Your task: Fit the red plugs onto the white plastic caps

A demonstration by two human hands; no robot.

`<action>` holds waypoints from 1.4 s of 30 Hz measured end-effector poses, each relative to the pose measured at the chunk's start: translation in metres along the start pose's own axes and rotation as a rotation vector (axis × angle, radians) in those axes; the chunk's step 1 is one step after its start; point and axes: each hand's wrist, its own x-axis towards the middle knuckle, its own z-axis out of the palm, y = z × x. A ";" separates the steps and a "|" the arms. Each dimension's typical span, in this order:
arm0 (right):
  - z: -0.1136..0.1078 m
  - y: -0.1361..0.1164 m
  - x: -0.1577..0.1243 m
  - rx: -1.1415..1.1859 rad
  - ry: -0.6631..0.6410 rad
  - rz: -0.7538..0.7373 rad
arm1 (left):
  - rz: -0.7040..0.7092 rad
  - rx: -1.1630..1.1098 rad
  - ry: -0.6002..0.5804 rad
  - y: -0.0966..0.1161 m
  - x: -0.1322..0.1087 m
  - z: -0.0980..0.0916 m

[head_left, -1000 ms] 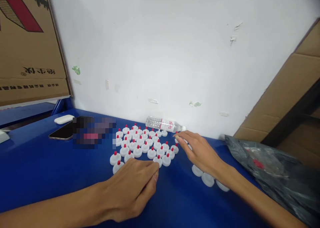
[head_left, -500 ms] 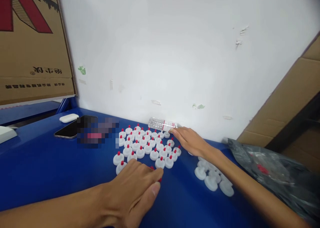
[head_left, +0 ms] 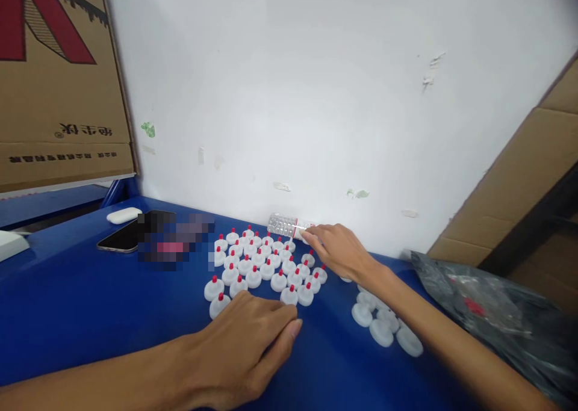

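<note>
Over the near edge of a group of white nozzle caps with red tips (head_left: 253, 277), my left hand (head_left: 253, 345) is closed, its thumb against the bent forefinger. What lies inside those fingers is hidden. My right hand (head_left: 341, 251) reaches to the back of the group, fingertips drawn together and pointing down beside a clear plastic bottle (head_left: 282, 225) lying on its side. Whatever it pinches is covered by the fingers. A cap with a white, uncovered tip (head_left: 290, 244) stands just left of them. Several white caps without red tips (head_left: 382, 333) lie under my right forearm.
A blue table (head_left: 135, 315) carries everything, with a white wall (head_left: 316, 98) behind. At left lie a phone (head_left: 120, 236), a white oval case (head_left: 124, 216) and a blurred-out item. A dark plastic bag (head_left: 451, 290) is at right; cardboard boxes (head_left: 67, 98) flank both sides.
My right hand has shifted slightly left, its fingers now covering a white cap beside the bottle. Red bits seen by my left thumb and forefinger are now out of sight.
</note>
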 end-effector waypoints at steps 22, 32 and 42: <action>0.008 -0.041 -0.130 0.419 0.330 -0.222 | -0.150 -0.345 0.263 -0.012 0.013 0.013; 0.008 -0.047 -0.136 0.429 0.384 -0.243 | -0.028 -0.464 0.217 -0.010 0.013 0.011; 0.012 -0.050 -0.141 0.535 0.370 -0.265 | -0.045 -0.607 0.131 -0.011 0.012 0.013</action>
